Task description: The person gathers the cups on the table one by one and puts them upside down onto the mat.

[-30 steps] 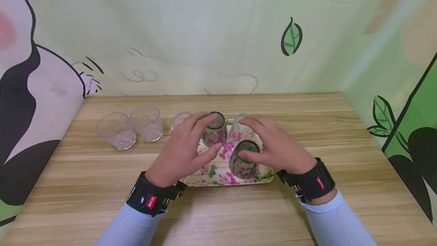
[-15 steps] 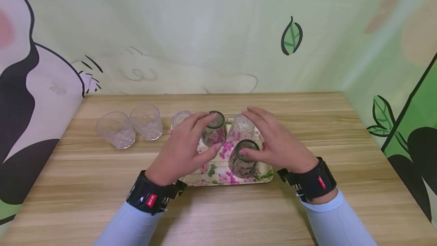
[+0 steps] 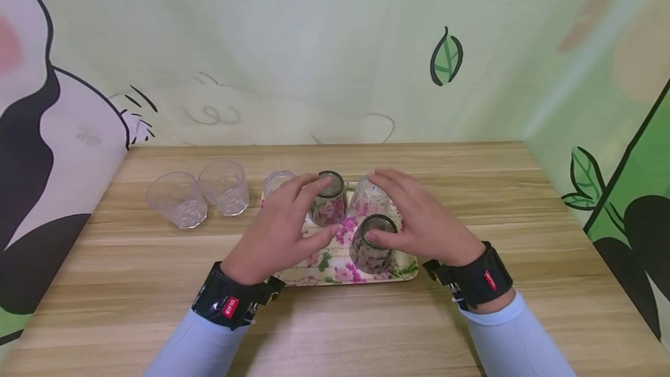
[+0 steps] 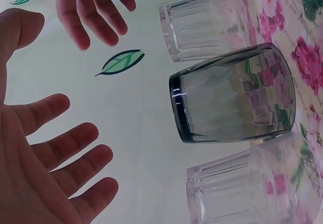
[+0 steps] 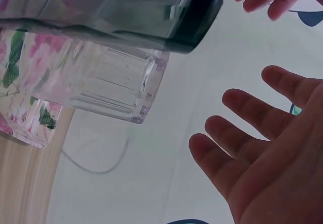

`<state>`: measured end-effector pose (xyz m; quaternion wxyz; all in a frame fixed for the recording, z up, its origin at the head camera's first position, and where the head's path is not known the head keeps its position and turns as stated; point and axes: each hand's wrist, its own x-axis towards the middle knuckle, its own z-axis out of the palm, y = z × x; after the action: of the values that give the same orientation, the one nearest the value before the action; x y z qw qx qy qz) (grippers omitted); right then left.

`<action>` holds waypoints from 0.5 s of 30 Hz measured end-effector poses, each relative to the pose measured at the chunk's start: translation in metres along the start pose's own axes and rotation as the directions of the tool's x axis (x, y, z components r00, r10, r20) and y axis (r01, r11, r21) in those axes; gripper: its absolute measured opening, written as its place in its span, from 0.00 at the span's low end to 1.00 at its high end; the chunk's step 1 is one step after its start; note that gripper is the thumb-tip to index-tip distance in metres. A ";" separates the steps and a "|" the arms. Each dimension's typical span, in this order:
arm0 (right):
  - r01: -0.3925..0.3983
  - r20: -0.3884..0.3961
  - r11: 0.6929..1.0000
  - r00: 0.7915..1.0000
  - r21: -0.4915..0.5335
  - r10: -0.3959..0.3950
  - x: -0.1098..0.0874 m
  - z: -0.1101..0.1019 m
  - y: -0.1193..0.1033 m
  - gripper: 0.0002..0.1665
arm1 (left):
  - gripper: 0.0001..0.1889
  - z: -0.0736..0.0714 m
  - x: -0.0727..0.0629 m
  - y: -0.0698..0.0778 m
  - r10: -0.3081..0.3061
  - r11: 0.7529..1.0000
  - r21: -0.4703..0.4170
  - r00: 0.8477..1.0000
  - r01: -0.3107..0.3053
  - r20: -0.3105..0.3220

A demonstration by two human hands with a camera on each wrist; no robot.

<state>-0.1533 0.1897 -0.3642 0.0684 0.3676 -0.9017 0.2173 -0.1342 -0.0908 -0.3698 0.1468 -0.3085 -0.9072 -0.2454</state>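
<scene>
A flower-patterned tray point(image 3: 314, 277) bears upside-down drinking glasses. Two are smoky grey: one at the back middle point(image 3: 332, 205) and one at the front right point(image 3: 370, 255). A clear glass point(image 3: 366, 201) is at the back right, another clear glass point(image 3: 276, 180) at the back left. My left hand point(image 3: 282, 228) hovers over the tray's left half, fingers spread, partly hiding the back-left glass. In the left wrist view a gap separates its fingers from the grey glass point(image 4: 232, 95). My right hand point(image 3: 421, 223) hovers over the right-hand glasses. The right wrist view shows it apart from the clear glass point(image 5: 116, 80).
Two clear tumblers stand upright on the wooden table point(image 3: 131, 307) left of the tray: an outer tumbler point(image 3: 183, 202) and an inner tumbler point(image 3: 225, 188). Behind the table hangs a pale green printed backdrop point(image 3: 314, 63).
The right hand's fingers rise slightly, then come back down a little over the back-right glass. The left hand stays nearly still, and the glasses and tray keep their places.
</scene>
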 end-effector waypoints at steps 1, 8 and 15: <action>-0.002 0.001 1.000 1.000 0.001 0.002 0.000 0.000 0.000 0.54 | 0.39 0.000 0.000 -0.001 0.003 1.000 0.002 1.000 -0.003 -0.002; -0.012 0.007 1.000 1.000 -0.006 0.012 0.000 0.000 0.001 0.53 | 0.38 0.000 0.000 -0.001 0.015 1.000 0.008 1.000 -0.015 -0.018; -0.013 0.014 1.000 1.000 0.005 0.013 0.000 0.001 0.001 0.53 | 0.36 0.003 0.002 0.000 0.019 1.000 -0.005 0.999 -0.019 -0.026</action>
<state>-0.1535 0.1901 -0.3655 0.0597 0.3632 -0.9040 0.2175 -0.1357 -0.0885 -0.3714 0.1600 -0.3141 -0.9018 -0.2502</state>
